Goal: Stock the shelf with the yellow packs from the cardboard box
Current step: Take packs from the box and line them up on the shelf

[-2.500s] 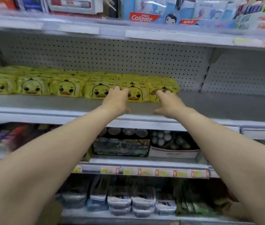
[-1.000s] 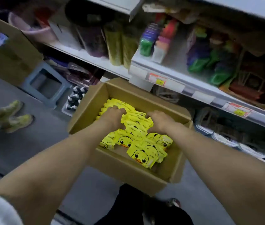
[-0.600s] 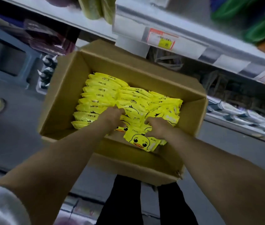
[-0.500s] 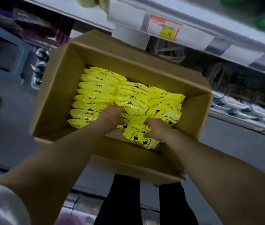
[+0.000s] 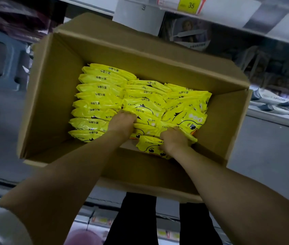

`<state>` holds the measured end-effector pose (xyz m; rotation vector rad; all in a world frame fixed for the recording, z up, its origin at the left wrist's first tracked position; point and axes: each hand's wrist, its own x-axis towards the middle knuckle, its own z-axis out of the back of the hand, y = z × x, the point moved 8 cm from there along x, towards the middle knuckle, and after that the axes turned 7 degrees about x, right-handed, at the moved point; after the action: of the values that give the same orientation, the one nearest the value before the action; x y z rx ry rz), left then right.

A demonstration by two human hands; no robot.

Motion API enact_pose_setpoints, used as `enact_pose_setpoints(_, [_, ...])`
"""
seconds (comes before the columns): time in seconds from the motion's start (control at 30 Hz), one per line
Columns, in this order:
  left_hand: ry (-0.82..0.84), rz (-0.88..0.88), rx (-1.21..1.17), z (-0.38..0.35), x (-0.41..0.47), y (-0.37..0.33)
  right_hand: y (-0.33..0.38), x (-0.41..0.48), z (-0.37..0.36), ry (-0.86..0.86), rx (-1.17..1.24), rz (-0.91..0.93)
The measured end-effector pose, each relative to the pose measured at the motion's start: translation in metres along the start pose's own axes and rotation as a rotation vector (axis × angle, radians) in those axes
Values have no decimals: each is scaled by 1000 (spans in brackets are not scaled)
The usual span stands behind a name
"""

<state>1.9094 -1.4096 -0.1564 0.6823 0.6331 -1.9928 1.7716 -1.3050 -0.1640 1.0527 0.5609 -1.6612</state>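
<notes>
The grey floor (image 5: 272, 156) is carrying an open cardboard box (image 5: 55, 96), which is standing near the low shelf (image 5: 278, 117) at the far right. Yellow packs (image 5: 97, 96) are lying inside it.

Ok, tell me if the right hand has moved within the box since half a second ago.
No. The right hand still grips the same duck-face pack by the cardboard box's near wall, no closer to either side wall.

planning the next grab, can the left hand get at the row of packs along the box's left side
Probably yes: the left hand is in the open cardboard box, right beside that left row, with nothing covering it.
</notes>
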Motion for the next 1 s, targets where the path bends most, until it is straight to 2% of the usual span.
enact_pose_setpoints(0.1, [50, 71, -64, 3, -1, 8, -2, -7, -2, 8, 129, -6])
enact_pose_setpoints(0.23, [-15, 114, -38, 31, -14, 8, -8, -22, 17, -37, 315, 17])
enact_pose_setpoints(0.47, [-171, 249, -469, 93, -63, 9, -12, -71, 75, -178, 492, 153])
enact_pose_setpoints(0.6, [-280, 316, -581, 118, -107, -10, -24, -115, 104, -293, 575, 178])
enact_pose_setpoints(0.73, [-348, 341, -620, 142, -155, -58, -57, -174, 133, -375, 669, 195])
enact_pose_setpoints(0.87, [-390, 213, -715, 167, -203, -135, -115, -245, 144, -395, 861, 287])
enact_pose_setpoints(1.0, [-394, 63, -766, 197, -243, -227, -191, -326, 166, -522, 750, 287])
